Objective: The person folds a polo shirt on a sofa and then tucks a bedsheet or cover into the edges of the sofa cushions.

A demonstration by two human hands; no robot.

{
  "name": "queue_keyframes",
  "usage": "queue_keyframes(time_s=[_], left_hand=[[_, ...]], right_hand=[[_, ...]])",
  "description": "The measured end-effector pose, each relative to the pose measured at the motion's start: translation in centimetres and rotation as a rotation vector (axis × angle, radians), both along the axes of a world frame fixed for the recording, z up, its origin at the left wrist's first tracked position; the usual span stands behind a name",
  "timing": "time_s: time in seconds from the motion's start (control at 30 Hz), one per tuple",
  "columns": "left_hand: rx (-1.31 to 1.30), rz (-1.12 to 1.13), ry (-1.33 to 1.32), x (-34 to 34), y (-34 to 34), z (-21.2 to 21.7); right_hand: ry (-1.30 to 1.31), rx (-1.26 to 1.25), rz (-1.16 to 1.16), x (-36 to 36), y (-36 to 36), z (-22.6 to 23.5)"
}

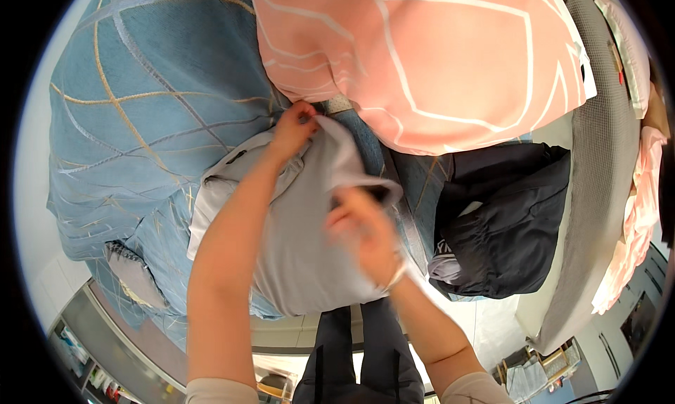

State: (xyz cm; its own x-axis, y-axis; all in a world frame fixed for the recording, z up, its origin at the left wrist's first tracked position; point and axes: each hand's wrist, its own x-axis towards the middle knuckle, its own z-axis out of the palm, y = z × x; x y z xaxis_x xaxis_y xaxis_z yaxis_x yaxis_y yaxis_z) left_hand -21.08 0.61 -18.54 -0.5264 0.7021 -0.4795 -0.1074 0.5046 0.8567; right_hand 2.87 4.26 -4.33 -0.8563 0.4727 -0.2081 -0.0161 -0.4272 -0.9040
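A light grey garment [302, 249] lies spread over the front of the bed, its lower part hanging toward me. My left hand [295, 128] pinches its far edge between thumb and fingers, close to the corner of a pink pillow. Motion smears my right hand [364, 229], which is over the garment's right side, just below a rounded, raised opening [385, 190] with a dark inside. Whether those fingers grip the cloth cannot be made out. A small dark tag [237, 156] shows on the garment's left part.
Blue bedding [162, 87] with yellow and pale lines covers the left. The pink pillow [457, 59] with white lines fills the far side. Black clothing [510, 221] lies to the right, beside a grey padded edge [598, 158]. A small grey cloth piece [137, 272] rests at left.
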Motion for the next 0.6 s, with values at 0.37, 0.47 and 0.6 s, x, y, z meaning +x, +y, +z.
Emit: queue_keyframes(time_s=[0.37, 0.47, 0.6], left_hand=[[-0.096, 0.204, 0.378, 5.4, -10.7, 6.9], [-0.194, 0.219, 0.364, 6.0, -11.3, 4.9], [-0.393, 0.104, 0.318, 4.5, -6.7, 4.6]], right_hand=[[-0.689, 0.414, 0.032, 9.5, -6.1, -5.4], [-0.739, 0.807, -0.089, 9.8, -4.0, -7.4], [-0.761, 1.004, 0.012, 4.3, -2.0, -6.8]])
